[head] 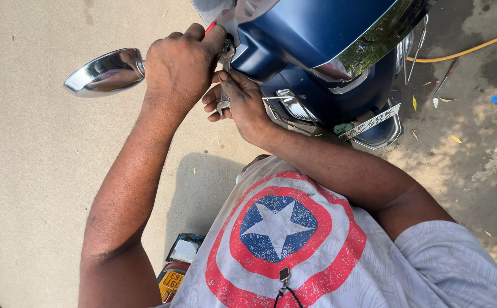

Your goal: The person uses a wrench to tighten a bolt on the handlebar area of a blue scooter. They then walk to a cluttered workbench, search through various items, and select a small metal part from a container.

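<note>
My left hand (180, 65) is closed around the stem of a chrome mirror (107, 72) where it joins the blue scooter front (317, 40); a red bit shows at my fingertips. Just below it, my right hand (241, 102) grips a metal wrench (225, 68) that stands upright against the mirror mount. The wrench's middle is hidden by my fingers.
The scooter's chrome trim (374, 43) and number plate (374, 120) lie to the right. A yellow hose (465, 52) and a tool (445, 77) lie on the stained concrete at the upper right. Another vehicle's tail with a yellow plate (174, 279) is beside my left elbow.
</note>
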